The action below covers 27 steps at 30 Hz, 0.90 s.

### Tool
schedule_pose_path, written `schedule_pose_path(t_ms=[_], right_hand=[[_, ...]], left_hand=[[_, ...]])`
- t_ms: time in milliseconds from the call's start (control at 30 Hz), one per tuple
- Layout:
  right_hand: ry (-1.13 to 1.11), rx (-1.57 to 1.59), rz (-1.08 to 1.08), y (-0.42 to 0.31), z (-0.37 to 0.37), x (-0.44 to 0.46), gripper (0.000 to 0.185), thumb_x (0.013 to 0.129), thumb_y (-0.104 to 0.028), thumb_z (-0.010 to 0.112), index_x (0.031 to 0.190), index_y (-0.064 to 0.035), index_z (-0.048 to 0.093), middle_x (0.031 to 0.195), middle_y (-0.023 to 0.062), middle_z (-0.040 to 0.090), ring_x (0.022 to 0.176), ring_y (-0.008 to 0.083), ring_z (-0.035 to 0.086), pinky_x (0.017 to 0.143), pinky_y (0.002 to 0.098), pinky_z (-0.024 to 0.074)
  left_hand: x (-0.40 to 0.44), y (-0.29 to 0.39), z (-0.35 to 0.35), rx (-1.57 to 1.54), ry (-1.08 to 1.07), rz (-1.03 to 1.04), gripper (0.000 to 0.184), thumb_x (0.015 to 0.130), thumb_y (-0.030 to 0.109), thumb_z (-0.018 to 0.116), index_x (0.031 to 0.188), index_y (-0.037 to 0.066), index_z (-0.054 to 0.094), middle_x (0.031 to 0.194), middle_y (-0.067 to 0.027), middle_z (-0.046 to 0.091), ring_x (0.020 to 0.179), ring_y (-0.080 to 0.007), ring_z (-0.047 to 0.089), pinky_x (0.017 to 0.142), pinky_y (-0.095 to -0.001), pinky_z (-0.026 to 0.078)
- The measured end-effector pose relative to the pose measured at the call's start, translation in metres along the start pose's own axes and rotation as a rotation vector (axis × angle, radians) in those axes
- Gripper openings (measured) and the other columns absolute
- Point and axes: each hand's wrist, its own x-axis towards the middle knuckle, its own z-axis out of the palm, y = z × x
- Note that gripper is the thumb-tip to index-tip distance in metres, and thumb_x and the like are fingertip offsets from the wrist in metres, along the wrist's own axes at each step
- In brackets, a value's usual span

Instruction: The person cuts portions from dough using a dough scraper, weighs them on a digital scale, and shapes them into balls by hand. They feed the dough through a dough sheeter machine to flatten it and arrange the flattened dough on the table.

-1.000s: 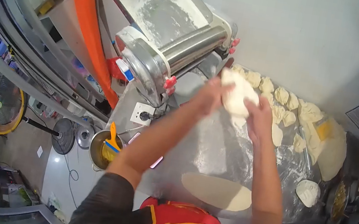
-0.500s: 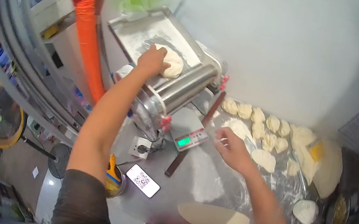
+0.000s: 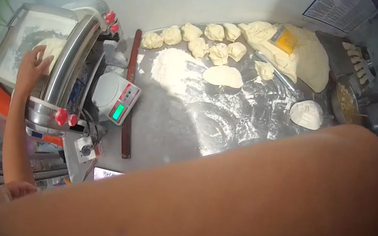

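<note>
My left hand (image 3: 35,65) is at the tray of the steel roller machine (image 3: 69,59). Its thumb and fingers are spread, with the fingertips touching a flat piece of dough (image 3: 52,47) by the roller. My right arm crosses the front of the view, close to the camera. At the lower left, my right hand (image 3: 9,191) is curled against my left arm, partly hidden. On the floured steel table lie a flattened dough oval (image 3: 223,76) and several dough balls (image 3: 199,48).
Beside the machine, a white scale (image 3: 111,94) with a lit display rests by a brown stick (image 3: 127,132). A large dough sheet (image 3: 310,58) bears a yellow scraper (image 3: 284,40). At right stand a bowl of filling (image 3: 347,103) and a floury dough round (image 3: 306,113). A phone (image 3: 105,174) is partly covered.
My view has swung right. My right hand has left the table beside the scale and come across to my left arm. My left hand stays at the dough on the machine tray.
</note>
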Motion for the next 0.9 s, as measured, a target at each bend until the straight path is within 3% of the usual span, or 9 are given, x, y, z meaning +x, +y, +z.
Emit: schedule_pose_path(t_ms=[333,467,500,600,667,800,900], right_hand=[[0.014,0.023,-0.101,-0.004,0.012,0.006,0.03,0.084,-0.024,0.053,0.107,-0.0046,0.059,0.108,0.0164,0.06,0.098,0.0293,0.06,0.077,0.0432,0.0486],[-0.003,0.032,-0.117,-0.005,0.021,0.01,0.032,0.086,-0.025,0.053,0.11,-0.0049,0.058,0.111,0.0165,0.059,0.1,0.0304,0.059,0.079,0.0444,0.0483],[0.009,0.029,-0.126,-0.005,0.019,0.013,0.032,0.086,-0.025,0.053,0.111,-0.0049,0.058,0.112,0.0166,0.059,0.101,0.0307,0.059,0.079,0.0447,0.0482],[0.003,0.041,-0.162,-0.006,0.025,0.02,0.033,0.087,-0.026,0.053,0.113,-0.0052,0.057,0.114,0.0167,0.058,0.102,0.0315,0.058,0.081,0.0456,0.048],[0.015,0.074,-0.168,-0.003,0.026,0.027,0.034,0.087,-0.027,0.053,0.114,-0.0053,0.056,0.116,0.0167,0.057,0.103,0.0321,0.058,0.081,0.0462,0.0479],[0.027,0.118,-0.107,0.018,0.045,0.047,0.036,0.089,-0.028,0.052,0.117,-0.0056,0.055,0.119,0.0169,0.056,0.105,0.0332,0.057,0.083,0.0474,0.0476],[0.115,0.262,0.08,0.065,0.084,0.075,0.037,0.09,-0.029,0.052,0.119,-0.0059,0.054,0.121,0.017,0.055,0.107,0.034,0.056,0.084,0.0483,0.0473]], left_hand=[[-0.009,0.016,-0.004,0.108,0.002,0.059,0.045,0.081,0.031,0.069,0.119,0.009,0.058,0.101,-0.0154,0.057,0.086,-0.0273,0.057,0.078,-0.0357,0.045],[-0.005,0.004,0.001,0.04,0.006,0.051,0.04,0.084,0.031,0.066,0.114,0.005,0.061,0.104,-0.017,0.059,0.091,-0.0294,0.058,0.084,-0.035,0.044],[0.002,-0.019,0.006,0.086,0.047,0.184,0.039,0.085,0.031,0.064,0.112,0.003,0.062,0.105,-0.0174,0.059,0.094,-0.0299,0.058,0.085,-0.0353,0.044],[-0.011,0.028,-0.009,0.187,-0.005,0.049,0.037,0.084,0.033,0.064,0.107,0.004,0.064,0.107,-0.0179,0.059,0.1,-0.0333,0.056,0.087,-0.0369,0.043],[-0.006,0.017,-0.006,0.239,0.027,0.18,0.036,0.084,0.033,0.064,0.103,0.004,0.066,0.107,-0.0181,0.058,0.102,-0.0345,0.055,0.087,-0.0383,0.043],[-0.007,0.017,0.001,0.264,0.193,0.321,0.033,0.083,0.034,0.063,0.098,0.005,0.067,0.109,-0.0168,0.06,0.103,-0.035,0.054,0.089,-0.0408,0.042],[-0.011,0.025,-0.003,0.166,0.119,0.256,0.03,0.084,0.032,0.061,0.095,0.005,0.068,0.105,-0.0156,0.063,0.102,-0.0337,0.055,0.091,-0.0421,0.042]])
